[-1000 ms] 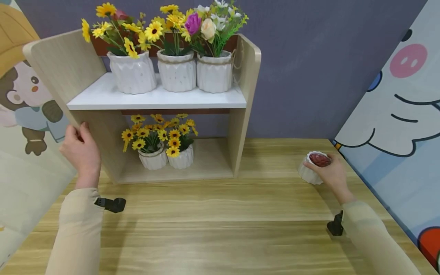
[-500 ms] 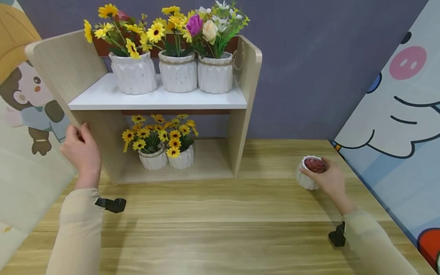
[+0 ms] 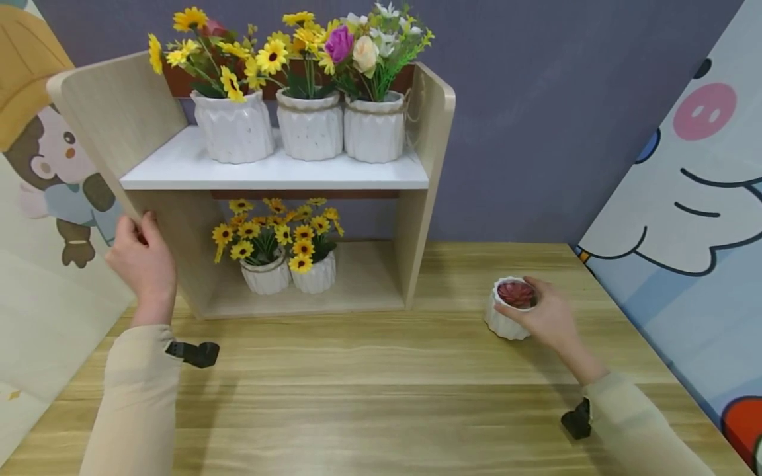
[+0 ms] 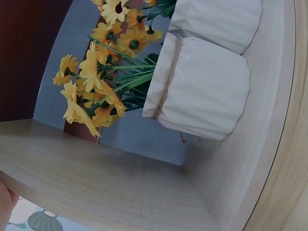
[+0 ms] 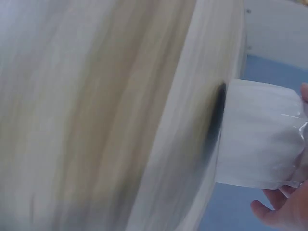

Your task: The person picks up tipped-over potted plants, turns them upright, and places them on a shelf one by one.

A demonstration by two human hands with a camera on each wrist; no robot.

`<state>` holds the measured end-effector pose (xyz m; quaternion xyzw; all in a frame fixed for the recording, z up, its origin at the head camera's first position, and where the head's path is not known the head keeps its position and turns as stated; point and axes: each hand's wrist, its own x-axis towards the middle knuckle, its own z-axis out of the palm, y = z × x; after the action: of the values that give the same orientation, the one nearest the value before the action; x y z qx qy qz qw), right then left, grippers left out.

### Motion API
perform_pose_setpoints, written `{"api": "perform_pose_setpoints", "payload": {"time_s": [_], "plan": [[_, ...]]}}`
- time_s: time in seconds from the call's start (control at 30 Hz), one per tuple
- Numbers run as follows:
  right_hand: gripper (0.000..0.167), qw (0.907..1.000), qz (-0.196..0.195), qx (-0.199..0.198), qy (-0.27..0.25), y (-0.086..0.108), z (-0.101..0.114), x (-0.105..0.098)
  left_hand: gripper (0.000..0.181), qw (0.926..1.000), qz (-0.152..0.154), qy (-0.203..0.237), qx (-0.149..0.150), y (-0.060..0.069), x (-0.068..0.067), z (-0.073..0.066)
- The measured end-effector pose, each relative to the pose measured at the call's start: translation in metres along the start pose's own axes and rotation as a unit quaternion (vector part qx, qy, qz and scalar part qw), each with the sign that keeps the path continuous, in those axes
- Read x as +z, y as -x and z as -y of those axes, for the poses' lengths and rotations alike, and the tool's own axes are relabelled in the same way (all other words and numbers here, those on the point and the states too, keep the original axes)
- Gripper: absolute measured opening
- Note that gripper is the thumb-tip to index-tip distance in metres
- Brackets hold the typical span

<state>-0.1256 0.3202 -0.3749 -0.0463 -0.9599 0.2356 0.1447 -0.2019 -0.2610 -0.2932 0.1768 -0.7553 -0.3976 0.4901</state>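
Observation:
My right hand [image 3: 550,317] grips a small white ribbed pot [image 3: 503,324] with a red succulent [image 3: 516,294] in it, thumb and fingers on opposite sides near the rim. In the right wrist view the white pot [image 5: 262,134] is close to the wooden table; whether its base touches is unclear. At the left, my left hand [image 3: 143,258] holds the front edge of the side panel of a two-tier wooden shelf [image 3: 274,184]. Only a sliver of that hand [image 4: 6,204] shows in the left wrist view, against the panel.
Several white pots of flowers stand on the shelf: yellow ones and a mixed bouquet [image 3: 374,129] on the upper board, two yellow-flowered pots [image 3: 313,272] below. The wooden table [image 3: 357,396] runs to a cartoon-printed wall [image 3: 684,218] at the right.
My right hand has moved left and a little toward me with the succulent pot. The left hand keeps its hold on the shelf, which looks still.

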Motion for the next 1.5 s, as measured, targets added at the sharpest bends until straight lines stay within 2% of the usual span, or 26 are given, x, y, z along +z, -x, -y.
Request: {"api": "perform_pose_setpoints", "payload": {"time_s": [0.13, 0.33, 0.67, 1.0, 1.5], "plan": [[0.09, 0.9994, 0.015, -0.03, 0.001, 0.003, 0.013, 0.005, 0.041, 0.9999, -0.008, -0.009, 0.008, 0.0, 0.001, 0.002], [0.089, 0.9969, 0.034, -0.07, -0.01, 0.008, 0.035, 0.01, 0.037, 0.9998, -0.012, -0.015, 0.003, -0.002, 0.005, 0.004], [0.084, 0.9874, 0.051, -0.148, -0.02, 0.018, 0.076, 0.019, 0.04, 0.9998, -0.007, -0.005, 0.016, -0.001, 0.002, 0.002], [0.08, 0.9776, 0.051, -0.197, -0.054, 0.027, 0.112, 0.029, 0.042, 0.9999, 0.003, -0.016, -0.003, -0.002, 0.002, 0.005], [0.082, 0.9609, 0.069, -0.254, -0.087, 0.025, 0.163, 0.051, 0.043, 0.9999, 0.005, -0.013, 0.005, 0.0, 0.0, 0.002]]}}
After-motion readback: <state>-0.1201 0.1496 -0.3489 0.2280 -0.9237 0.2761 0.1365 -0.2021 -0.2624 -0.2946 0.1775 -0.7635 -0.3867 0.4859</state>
